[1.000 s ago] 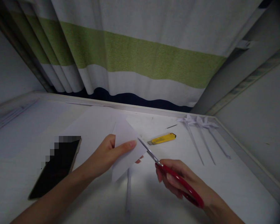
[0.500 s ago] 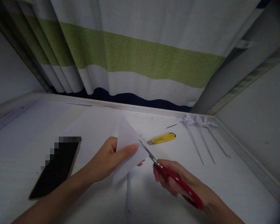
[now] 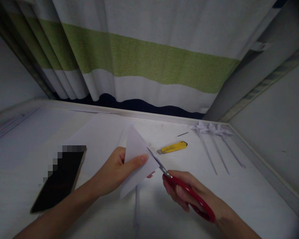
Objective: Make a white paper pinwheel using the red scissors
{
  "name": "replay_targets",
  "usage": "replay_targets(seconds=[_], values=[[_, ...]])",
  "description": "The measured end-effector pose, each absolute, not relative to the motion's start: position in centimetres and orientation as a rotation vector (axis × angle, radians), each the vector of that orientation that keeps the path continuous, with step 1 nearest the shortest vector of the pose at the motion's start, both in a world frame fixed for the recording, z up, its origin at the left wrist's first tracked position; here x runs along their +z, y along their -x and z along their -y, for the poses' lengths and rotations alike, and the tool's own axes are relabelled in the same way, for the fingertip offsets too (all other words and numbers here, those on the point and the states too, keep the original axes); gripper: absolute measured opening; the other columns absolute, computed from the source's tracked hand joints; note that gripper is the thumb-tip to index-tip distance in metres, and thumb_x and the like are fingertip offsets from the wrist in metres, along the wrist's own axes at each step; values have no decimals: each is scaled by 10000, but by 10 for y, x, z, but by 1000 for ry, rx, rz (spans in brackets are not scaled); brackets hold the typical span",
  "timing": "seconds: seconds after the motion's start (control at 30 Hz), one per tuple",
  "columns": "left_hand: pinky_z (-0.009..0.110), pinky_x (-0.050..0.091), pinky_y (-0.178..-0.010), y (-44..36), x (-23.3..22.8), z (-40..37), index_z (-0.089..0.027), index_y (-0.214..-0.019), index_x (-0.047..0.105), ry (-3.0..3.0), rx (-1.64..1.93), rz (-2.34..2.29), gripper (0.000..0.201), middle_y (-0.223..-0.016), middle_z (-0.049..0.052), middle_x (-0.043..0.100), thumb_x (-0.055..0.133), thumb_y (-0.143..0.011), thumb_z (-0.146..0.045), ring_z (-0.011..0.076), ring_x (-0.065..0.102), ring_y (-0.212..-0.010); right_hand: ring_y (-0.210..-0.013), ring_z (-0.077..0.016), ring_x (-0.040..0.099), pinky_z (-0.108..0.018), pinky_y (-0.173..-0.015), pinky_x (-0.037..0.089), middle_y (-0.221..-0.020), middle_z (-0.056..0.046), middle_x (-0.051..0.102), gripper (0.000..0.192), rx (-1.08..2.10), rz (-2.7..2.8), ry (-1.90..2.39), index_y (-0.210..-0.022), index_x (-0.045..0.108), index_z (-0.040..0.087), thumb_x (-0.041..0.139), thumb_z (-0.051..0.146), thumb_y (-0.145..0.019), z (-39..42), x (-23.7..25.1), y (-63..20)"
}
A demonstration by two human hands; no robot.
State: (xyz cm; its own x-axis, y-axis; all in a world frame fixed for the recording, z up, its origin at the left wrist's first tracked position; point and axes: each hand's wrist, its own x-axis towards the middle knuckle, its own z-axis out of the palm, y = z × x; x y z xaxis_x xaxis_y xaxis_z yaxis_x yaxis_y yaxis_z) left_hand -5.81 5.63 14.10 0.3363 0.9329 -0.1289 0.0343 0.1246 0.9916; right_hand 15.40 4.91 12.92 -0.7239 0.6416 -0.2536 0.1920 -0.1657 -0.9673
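Observation:
My left hand (image 3: pixel 122 169) grips a folded piece of white paper (image 3: pixel 136 144), thumb on its face and fingertips showing below its right corner. Red-handled scissors (image 3: pixel 189 192) are in my right hand (image 3: pixel 186 187), fingers wrapped round the handles. Their metal blades lie at the paper's right edge, near my left thumb; whether they are cutting into it I cannot tell. Under the paper, a thin rolled paper stick (image 3: pixel 137 212) points toward me on the table.
Beyond the scissors lies a yellow utility knife (image 3: pixel 173 147), with a thin dark stick (image 3: pixel 183 134) behind it. Several paper pinwheels on sticks (image 3: pixel 209 146) lie at the right. A dark phone (image 3: pixel 62 182) rests at left beside white sheets (image 3: pixel 97 136). A curtain (image 3: pixel 149 59) hangs behind.
The scissors and my right hand have shifted very slightly left, with the handles drawn a little closer together. My left hand and the paper stay almost in place.

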Motion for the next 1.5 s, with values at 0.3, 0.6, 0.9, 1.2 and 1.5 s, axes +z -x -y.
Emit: replay_targets(seconds=[0.3,0.6,0.9,1.2,1.5], values=[[127,411,-444,57,141,-54,-143,-625,650,-1229,876,-1029,271,-609,0,662,512,-774,-323,86,570,-506,-409,-42,295,-172,-372,237,-536,54,349,415,1923,1800,927,-701,434,154,400,564,-753,-49,125,-154],[150,429,-467,56,135,-55,-142,-643,659,-1206,858,-1072,268,-618,14,668,525,-762,-342,107,585,-533,-477,-61,314,-186,-409,249,-615,29,368,458,2029,1755,887,-808,445,158,417,605,-714,-48,127,-156],[150,403,-454,55,142,-53,-131,-613,646,-1210,856,-1080,285,-605,17,654,520,-762,-339,98,557,-506,-495,-68,315,-200,-433,256,-617,28,357,383,2002,1755,897,-782,434,166,411,548,-755,-47,127,-155],[168,415,-467,56,141,-54,-129,-620,646,-1203,829,-1103,274,-607,22,657,528,-752,-338,116,575,-522,-445,-50,312,-178,-393,246,-570,42,361,364,1981,1774,890,-746,434,153,389,512,-789,-48,126,-153],[169,421,-473,57,136,-54,-129,-638,647,-1188,840,-1096,283,-623,27,663,522,-757,-352,124,583,-540,-415,-39,307,-163,-372,251,-545,53,353,349,1985,1744,865,-720,419,155,397,495,-795,-47,122,-154]])
